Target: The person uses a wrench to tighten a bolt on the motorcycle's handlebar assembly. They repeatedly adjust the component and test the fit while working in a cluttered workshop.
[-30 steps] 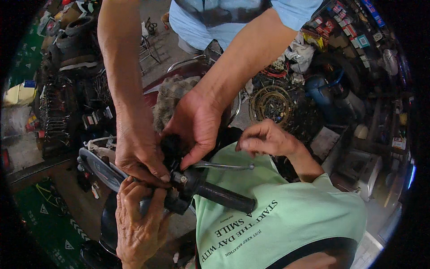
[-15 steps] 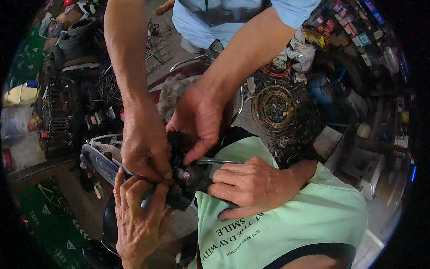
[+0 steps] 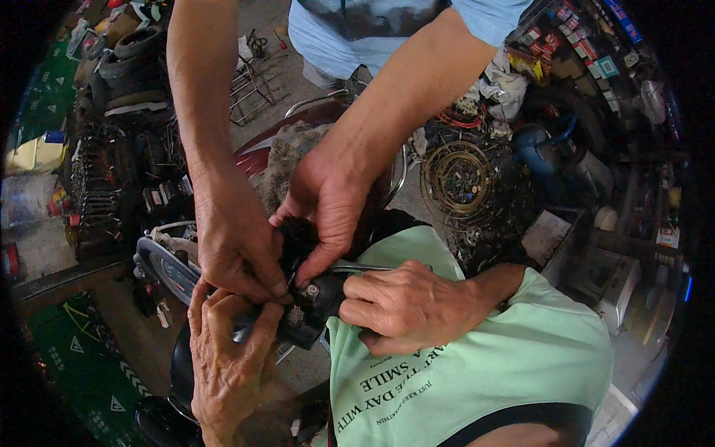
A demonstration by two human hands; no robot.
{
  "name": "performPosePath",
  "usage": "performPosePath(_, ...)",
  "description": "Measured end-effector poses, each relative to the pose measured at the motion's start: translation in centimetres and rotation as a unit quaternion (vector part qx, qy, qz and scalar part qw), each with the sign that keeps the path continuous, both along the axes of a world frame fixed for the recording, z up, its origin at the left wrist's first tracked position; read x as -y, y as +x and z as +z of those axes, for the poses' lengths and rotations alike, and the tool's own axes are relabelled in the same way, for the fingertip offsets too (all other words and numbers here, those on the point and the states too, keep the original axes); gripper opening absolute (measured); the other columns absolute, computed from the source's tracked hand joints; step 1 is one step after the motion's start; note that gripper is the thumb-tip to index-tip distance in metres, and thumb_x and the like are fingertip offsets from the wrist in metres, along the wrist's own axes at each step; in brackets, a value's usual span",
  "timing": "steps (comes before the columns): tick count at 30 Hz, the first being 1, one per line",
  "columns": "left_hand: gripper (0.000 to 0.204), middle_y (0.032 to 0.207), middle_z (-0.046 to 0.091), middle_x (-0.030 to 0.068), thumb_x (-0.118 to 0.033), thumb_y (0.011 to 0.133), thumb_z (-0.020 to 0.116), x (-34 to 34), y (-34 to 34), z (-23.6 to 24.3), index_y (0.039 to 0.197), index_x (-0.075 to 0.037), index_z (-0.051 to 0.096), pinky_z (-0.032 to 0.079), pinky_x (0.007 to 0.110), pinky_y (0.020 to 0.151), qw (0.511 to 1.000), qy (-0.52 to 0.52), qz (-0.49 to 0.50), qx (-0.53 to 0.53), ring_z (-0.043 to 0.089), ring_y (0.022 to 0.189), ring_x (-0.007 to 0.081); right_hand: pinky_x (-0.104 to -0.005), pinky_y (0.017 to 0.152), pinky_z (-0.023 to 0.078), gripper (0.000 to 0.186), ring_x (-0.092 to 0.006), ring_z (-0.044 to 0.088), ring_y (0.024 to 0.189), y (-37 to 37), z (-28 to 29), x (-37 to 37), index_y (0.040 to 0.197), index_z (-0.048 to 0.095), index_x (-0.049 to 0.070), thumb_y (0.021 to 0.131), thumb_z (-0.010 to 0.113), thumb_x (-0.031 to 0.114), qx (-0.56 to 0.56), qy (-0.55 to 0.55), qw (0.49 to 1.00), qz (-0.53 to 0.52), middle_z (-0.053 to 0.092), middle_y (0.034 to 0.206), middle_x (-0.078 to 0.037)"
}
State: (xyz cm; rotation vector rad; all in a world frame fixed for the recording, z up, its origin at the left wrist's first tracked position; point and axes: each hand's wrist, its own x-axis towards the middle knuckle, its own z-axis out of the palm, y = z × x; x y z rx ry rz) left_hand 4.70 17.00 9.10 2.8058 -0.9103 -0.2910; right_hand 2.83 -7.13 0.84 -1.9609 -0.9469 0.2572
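A motorcycle's black handlebar assembly (image 3: 304,326) sits at the middle, with a silver lever (image 3: 350,267) running to the right. My right hand (image 3: 398,307) is closed round the grip end beside that lever; the grip itself is mostly hidden. My left hand (image 3: 232,354) has its fingers bent against the left side of the assembly, and what lies within them is dark and mostly covered. From across, a co-worker's two hands (image 3: 331,201) reach in. Their fingertips pinch at the small black parts between my hands, and one of those hands (image 3: 238,249) overlaps my left fingers.
A grey rag (image 3: 281,160) lies on the red bodywork. A silver-rimmed curved part (image 3: 160,268) stands left of the hands. Wrenches (image 3: 100,197) and stacked tires (image 3: 134,59) line the left; wire coils (image 3: 458,179) and a blue container (image 3: 540,149) lie right. My green shirt (image 3: 462,357) hangs close below.
My right hand has slid slightly left along the grip, its thumb now tucked in. The co-worker's hands have shifted slightly left and down. My left hand stays nearly in place.
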Motion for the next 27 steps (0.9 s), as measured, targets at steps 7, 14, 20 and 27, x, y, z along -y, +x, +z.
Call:
performPosePath(7,0.053,0.103,0.054,0.0108,-0.004,0.063,0.074,0.1,-0.3,0.7,0.114,-0.018,0.069,0.035,0.054,0.109,0.999,0.028,0.030,-0.001,0.057,0.107,0.0291,-0.0415,0.058,0.048,0.039,-0.0296,0.059,0.079,0.3,0.1,0.0,0.095,0.048,0.002,0.066,0.071,0.013,-0.006,0.000,1.000,0.009,0.047,0.089,-0.011)
performPosePath(14,0.057,0.102,0.054,0.0100,-0.004,0.062,0.075,-0.1,0.2,-0.3,0.116,-0.019,0.068,0.035,0.054,0.109,1.000,0.006,0.009,0.003,0.057,0.109,0.0279,-0.0416,0.057,0.048,0.037,-0.0299,0.059,0.078,0.0,-0.6,0.2,0.094,0.047,0.003,0.067,0.071,0.012,-0.012,0.005,1.000,-0.021,0.047,0.089,-0.012)
performPosePath(20,0.059,0.104,0.053,0.0118,-0.009,0.061,0.077,-0.8,-0.2,-0.1,0.119,-0.018,0.066,0.036,0.054,0.107,1.000,0.030,-0.003,0.005,0.055,0.108,0.0311,-0.0428,0.056,0.047,0.037,-0.0312,0.059,0.074,0.3,-0.4,-0.1,0.094,0.047,0.003,0.067,0.071,0.014,-0.014,0.013,1.000,-0.015,0.047,0.087,-0.012)
performPosePath(27,0.062,0.108,0.052,0.0149,-0.018,0.064,0.077,-1.4,-0.4,-0.1,0.124,-0.017,0.062,0.033,0.058,0.108,0.999,0.040,-0.010,-0.020,0.050,0.111,0.0375,-0.0431,0.056,0.048,0.038,-0.0321,0.060,0.072,0.4,-0.2,-0.2,0.094,0.047,0.003,0.067,0.071,0.014,-0.017,0.003,1.000,-0.013,0.048,0.087,-0.012)
